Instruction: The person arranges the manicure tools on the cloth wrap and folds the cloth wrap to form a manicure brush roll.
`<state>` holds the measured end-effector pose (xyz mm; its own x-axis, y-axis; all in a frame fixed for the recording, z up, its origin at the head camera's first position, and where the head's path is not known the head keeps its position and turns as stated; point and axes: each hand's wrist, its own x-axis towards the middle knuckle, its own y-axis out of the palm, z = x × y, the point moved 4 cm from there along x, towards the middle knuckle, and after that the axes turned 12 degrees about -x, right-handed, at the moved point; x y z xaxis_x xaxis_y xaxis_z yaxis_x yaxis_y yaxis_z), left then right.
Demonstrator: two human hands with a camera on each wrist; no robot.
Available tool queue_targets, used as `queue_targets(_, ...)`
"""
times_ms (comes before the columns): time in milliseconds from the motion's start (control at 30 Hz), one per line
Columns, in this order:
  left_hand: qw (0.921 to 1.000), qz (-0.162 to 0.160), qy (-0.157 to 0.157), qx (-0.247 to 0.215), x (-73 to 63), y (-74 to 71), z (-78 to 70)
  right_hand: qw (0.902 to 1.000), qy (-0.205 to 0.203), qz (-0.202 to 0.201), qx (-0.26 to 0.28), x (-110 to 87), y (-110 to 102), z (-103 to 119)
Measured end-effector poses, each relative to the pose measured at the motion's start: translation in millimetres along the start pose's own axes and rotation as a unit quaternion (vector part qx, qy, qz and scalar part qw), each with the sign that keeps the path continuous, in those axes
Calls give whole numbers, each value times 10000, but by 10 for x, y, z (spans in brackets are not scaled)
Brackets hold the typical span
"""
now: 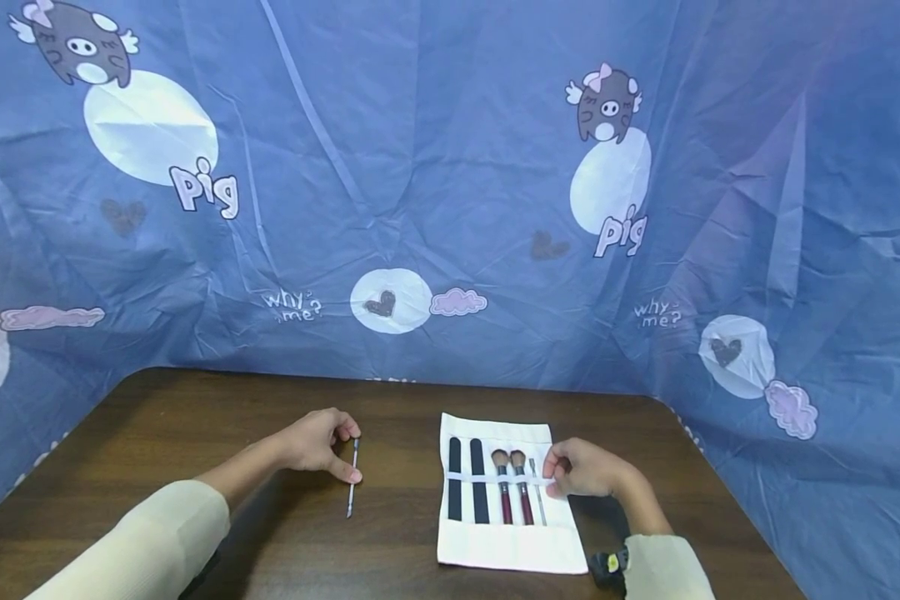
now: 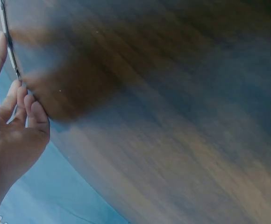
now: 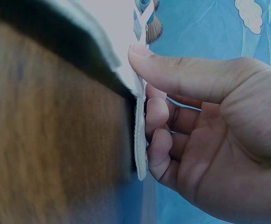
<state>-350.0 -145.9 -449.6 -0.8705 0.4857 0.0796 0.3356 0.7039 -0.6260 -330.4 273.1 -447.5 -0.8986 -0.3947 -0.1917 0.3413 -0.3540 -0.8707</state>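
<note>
A slim silver cuticle pusher (image 1: 353, 492), flat at its ends, lies along the fingertips of my left hand (image 1: 322, 442). The thumb presses near its middle and a forefinger meets its far end, close over the table. In the left wrist view the pusher (image 2: 9, 46) stretches past the thumb tip. My right hand (image 1: 588, 468) pinches the right side of a white cloth pouch (image 1: 510, 546), at the end of its elastic band (image 1: 487, 477). Under the band sit black nail files (image 1: 480, 496), red-handled makeup brushes (image 1: 523, 492) and another thin metal tool (image 1: 537, 492).
The brown wooden table (image 1: 397, 558) carries both the pouch and the loose pusher. A blue printed curtain (image 1: 450, 208) hangs behind and around the table. A dark strapped device (image 1: 607, 567) is on the right wrist by the sleeve.
</note>
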Motion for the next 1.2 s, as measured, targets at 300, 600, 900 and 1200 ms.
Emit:
queue_targets(300, 9974, 436, -565, 65, 74, -7, -57, 10000, -80, 16, 55, -5, -6, 5)
queue_targets(600, 9954, 548, -753, -226, 133, 3, -7, 10000, 48, -26, -29, 7, -5, -19)
queue_targets(900, 9589, 701, -641, -2672, 167, 22, -30, 10000, -84, -54, 2, -11, -13, -1)
queue_targets(1200, 9155, 602, -766, -3904, 296, 98, -169, 9998, -74, -8, 188, -30, -45, -58)
